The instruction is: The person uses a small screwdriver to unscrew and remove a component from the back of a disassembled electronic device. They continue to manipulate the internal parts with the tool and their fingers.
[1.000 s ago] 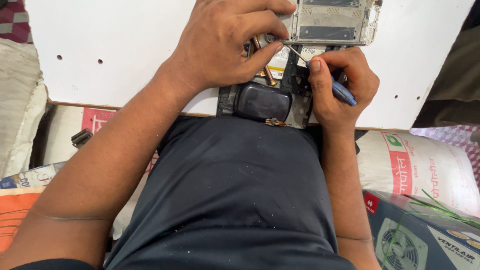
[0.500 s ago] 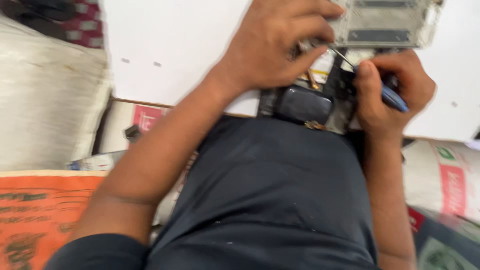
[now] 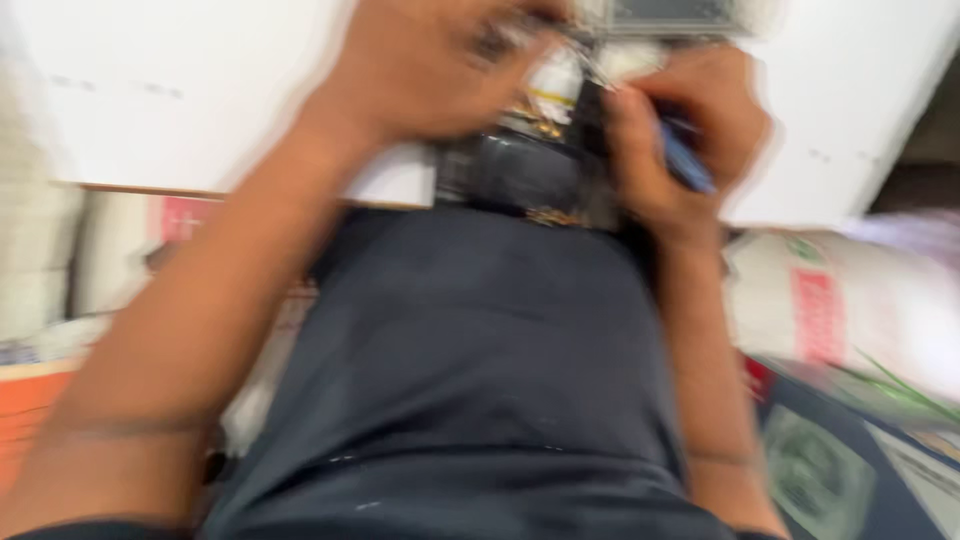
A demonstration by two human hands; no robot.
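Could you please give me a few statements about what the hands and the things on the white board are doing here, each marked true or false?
1. The right hand grips a blue-handled tool. True.
2. The left hand hangs off the white board, beside the person's leg. False: it is up on the board, over the small parts next to the right hand.
3. A black device lies at the near edge of the board, between the two hands. True.
4. The person wears bright yellow clothing. False: the clothing is dark navy.
5. A white sack with a red patch lies on the person's right side. True.
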